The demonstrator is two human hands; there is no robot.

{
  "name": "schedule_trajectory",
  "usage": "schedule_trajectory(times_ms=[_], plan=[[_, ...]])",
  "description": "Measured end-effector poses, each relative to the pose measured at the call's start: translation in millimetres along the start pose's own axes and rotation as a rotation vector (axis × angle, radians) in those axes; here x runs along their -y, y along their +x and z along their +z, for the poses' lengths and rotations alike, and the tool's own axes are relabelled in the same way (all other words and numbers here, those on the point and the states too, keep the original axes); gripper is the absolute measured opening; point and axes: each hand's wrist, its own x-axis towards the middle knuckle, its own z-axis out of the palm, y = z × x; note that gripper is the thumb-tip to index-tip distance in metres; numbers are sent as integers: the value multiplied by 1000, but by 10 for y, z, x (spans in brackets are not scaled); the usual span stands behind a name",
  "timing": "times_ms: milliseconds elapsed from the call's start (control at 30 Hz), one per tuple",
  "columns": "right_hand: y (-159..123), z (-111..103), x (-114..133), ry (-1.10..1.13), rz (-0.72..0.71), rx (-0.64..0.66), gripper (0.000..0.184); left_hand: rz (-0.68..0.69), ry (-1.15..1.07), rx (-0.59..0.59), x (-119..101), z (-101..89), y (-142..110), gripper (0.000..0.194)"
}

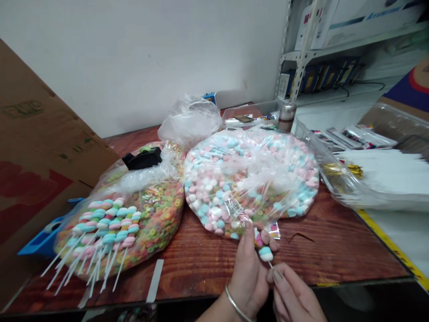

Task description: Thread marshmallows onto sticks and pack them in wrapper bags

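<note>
In front of the big bags, my left hand (250,266), with a metal bangle at the wrist, curls around the upper part of a marshmallow skewer (266,254). A blue-and-white marshmallow shows below its fingers. A small clear printed bag (235,209) sticks out above the left thumb; how far it covers the skewer is hard to see. My right hand (293,293) pinches the white stick just under the marshmallow. Several finished-looking marshmallow and candy-ring skewers (110,223) lie at the left on a bag of candy rings (161,223).
A large clear bag of pastel marshmallows (208,197) lies mid-table. A black tape dispenser (143,158) rests on the candy-ring bag. A cardboard box (43,170) stands left, beside a blue object (42,239). At right is a plastic bin (378,197) with white sheets; a twist tie (300,236) lies nearby.
</note>
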Motion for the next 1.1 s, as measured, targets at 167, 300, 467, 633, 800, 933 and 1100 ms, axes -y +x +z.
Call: schedule_trajectory(times_ms=[167, 300, 467, 633, 800, 933, 1100], plan=[[20, -47, 159, 67, 62, 16, 46, 23, 40, 12, -113, -48, 19, 35], [-17, -88, 255, 145, 153, 122, 43, 90, 22, 31, -385, -65, 146, 31], [-7, -116, 150, 105, 133, 161, 44, 83, -53, -87, -482, -28, 281, 12], [-8, -103, 26, -256, -65, -11, 47, 109, -23, -175, -284, 51, 244, 21], [63, -66, 76, -344, -171, -96, 45, 71, 70, -130, -74, 60, 134, 22], [125, -90, 106, -25, 31, 76, 42, 49, 16, -79, -157, 1, 149, 25], [80, -121, 120, -79, 46, 52, 40, 67, -37, -39, -301, -14, 234, 16]])
